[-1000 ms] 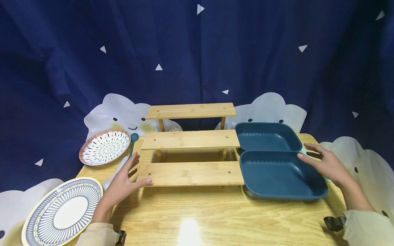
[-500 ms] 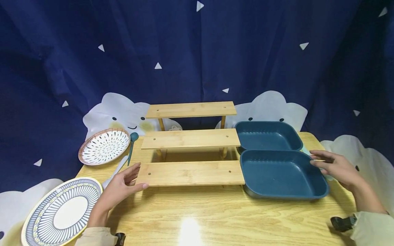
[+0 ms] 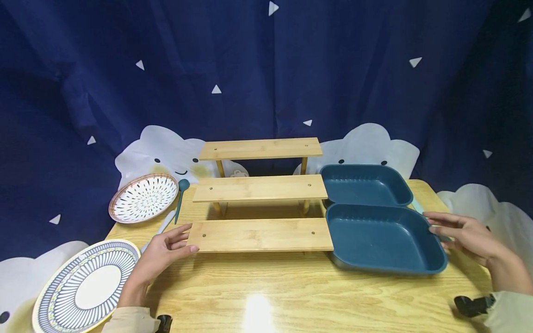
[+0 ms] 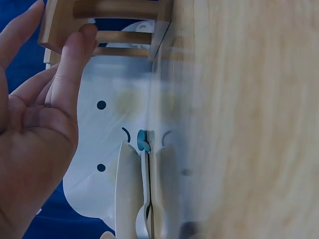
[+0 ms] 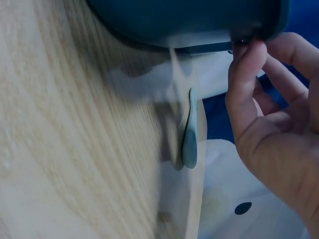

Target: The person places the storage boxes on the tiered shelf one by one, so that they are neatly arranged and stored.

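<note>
The right hand [image 3: 466, 233] has slid back to the near dark blue plastic tray's [image 3: 383, 238] right rim, fingers straight, touching. The left hand [image 3: 160, 252] still rests open-fingered on the three-step wooden shelf [image 3: 260, 233].

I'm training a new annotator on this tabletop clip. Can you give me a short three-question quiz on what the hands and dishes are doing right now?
1. True or false: the left hand touches the bottom shelf of the wooden rack.
2. What is the right hand touching? A) striped plate B) near blue tray C) teal spoon
3. How many blue trays stand right of the rack?

Key:
1. True; its fingertips meet the shelf's left end.
2. B, the near blue tray at its right rim.
3. Two; the far blue tray stands behind the near one.
</note>
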Available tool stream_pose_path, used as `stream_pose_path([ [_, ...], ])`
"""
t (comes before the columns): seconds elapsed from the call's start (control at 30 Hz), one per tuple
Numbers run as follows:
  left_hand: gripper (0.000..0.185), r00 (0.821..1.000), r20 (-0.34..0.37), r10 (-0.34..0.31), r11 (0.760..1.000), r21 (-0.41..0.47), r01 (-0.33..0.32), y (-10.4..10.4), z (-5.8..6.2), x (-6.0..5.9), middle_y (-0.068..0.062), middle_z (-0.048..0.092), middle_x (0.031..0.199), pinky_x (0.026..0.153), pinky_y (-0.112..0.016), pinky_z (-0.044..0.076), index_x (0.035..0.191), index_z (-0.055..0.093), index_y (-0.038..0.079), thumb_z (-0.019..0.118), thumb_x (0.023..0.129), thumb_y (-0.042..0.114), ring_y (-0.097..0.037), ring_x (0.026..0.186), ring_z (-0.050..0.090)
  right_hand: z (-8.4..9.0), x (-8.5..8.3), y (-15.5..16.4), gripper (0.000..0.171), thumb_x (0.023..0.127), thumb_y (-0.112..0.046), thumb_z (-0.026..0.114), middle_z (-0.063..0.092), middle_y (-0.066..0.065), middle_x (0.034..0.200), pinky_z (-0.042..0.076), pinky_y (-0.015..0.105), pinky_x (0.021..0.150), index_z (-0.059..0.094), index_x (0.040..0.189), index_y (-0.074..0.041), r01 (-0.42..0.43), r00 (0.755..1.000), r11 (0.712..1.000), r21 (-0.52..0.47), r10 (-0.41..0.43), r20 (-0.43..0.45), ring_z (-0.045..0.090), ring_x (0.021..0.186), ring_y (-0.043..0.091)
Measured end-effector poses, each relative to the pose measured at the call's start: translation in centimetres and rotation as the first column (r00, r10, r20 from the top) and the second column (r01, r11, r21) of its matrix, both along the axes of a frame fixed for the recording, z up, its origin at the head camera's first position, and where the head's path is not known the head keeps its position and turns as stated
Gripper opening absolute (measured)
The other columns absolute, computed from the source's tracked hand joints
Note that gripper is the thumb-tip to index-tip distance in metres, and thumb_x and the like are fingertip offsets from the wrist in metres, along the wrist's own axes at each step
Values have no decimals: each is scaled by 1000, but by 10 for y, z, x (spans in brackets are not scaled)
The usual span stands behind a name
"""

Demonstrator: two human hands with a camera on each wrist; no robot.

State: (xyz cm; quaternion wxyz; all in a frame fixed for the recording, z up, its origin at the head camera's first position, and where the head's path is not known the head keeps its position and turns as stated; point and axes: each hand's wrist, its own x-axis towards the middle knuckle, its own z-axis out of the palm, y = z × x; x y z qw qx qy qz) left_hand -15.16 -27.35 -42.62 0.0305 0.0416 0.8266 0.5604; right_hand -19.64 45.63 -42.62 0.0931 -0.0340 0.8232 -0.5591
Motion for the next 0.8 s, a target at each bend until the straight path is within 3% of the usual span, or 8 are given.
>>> stream_pose_path([
  [0.13, 71, 1000, -3, 1, 1000, -4, -1, 1, 0, 0, -31, 54, 138, 88, -21, 52, 149, 48, -1, 80, 88, 17, -31, 117, 61, 0, 1, -2, 36, 101, -5, 62, 64, -27, 118, 59, 29, 70, 69, 130, -25, -3, 1000, 999, -41, 4, 14, 63, 91, -5],
  [0.17, 71, 1000, -4, 2, 1000, -6, -2, 1, 0, 0, -31, 54, 138, 88, -21, 52, 149, 48, -1, 80, 88, 17, -30, 116, 61, 0, 1, -2, 37, 101, -4, 61, 64, -26, 119, 59, 28, 70, 69, 131, -24, -9, 1000, 998, -58, 11, 17, 63, 101, -4],
  [0.3, 71, 1000, -3, -1, 1000, -13, 1, 1, 0, 0, -31, 53, 138, 88, -21, 52, 149, 48, -1, 80, 89, 17, -29, 116, 62, 1, 0, -6, 39, 101, -1, 60, 68, -20, 117, 59, 28, 67, 70, 130, -24, -32, 999, 996, -83, 33, 15, 65, 100, 0],
  [0.43, 70, 1000, -3, -7, 1000, -15, 7, 1, 1, 0, -31, 53, 138, 87, -21, 52, 149, 48, -1, 80, 89, 18, -32, 117, 61, 2, 0, -9, 40, 102, -2, 57, 69, -11, 104, 57, 26, 61, 71, 126, -31, -43, 999, 997, -71, 44, 14, 64, 84, 3],
  [0.57, 71, 1000, -4, -8, 1000, -12, 8, 1, 1, 0, -31, 53, 138, 87, -21, 53, 149, 47, -2, 80, 89, 18, -33, 117, 61, 3, -1, -11, 43, 104, -5, 55, 65, -6, 93, 45, 21, 49, 71, 119, -41, -37, 999, 997, -73, 38, 10, 53, 65, 4],
  [0.67, 71, 1000, 1, -4, 1000, -10, 4, 1, 1, 0, -32, 53, 138, 86, -21, 53, 149, 47, -2, 80, 89, 18, -32, 117, 62, 2, -2, -12, 47, 104, 1, 49, 62, -7, 87, 25, 24, 42, 72, 118, -37, -51, 999, 980, -195, 49, -17, 42, 58, 3],
  [0.8, 72, 1000, 7, -1, 1000, -12, 2, 2, 1, 0, -32, 53, 138, 86, -21, 53, 149, 47, -3, 80, 89, 18, -33, 117, 61, 0, -3, -12, 52, 103, 9, 41, 61, -6, 84, 17, 33, 49, 74, 120, -27, -101, 995, 923, -370, 86, -58, 35, 60, 6],
])
